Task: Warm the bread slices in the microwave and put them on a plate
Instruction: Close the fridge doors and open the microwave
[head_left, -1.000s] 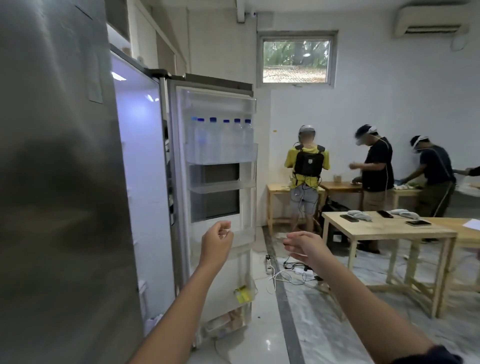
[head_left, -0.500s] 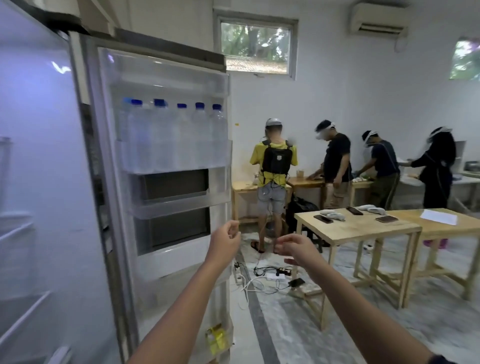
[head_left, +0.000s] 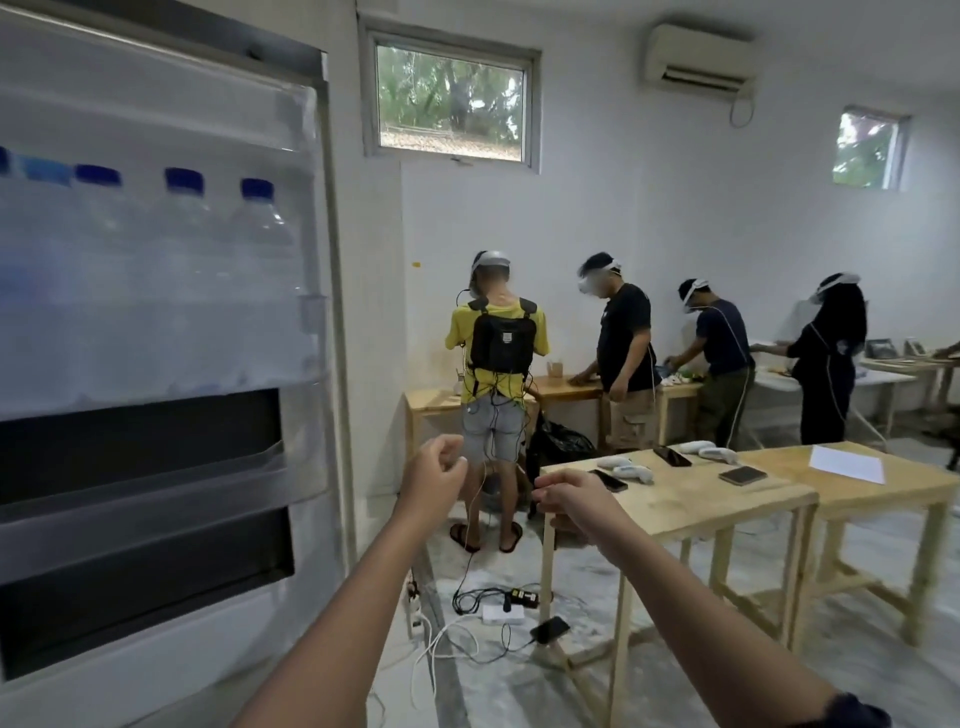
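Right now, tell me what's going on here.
A person stands beside an open fridge door, both arms stretched forward. The left hand and right hand have curled fingers and hold nothing visible. The door's top shelf holds water bottles. No bread, microwave or plate is in view. Four other people work at tables at the back.

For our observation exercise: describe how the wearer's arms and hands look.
The left forearm and right forearm are bare; the left hand and right hand show no gloves or watch. A dark sleeve edge covers the right upper arm.
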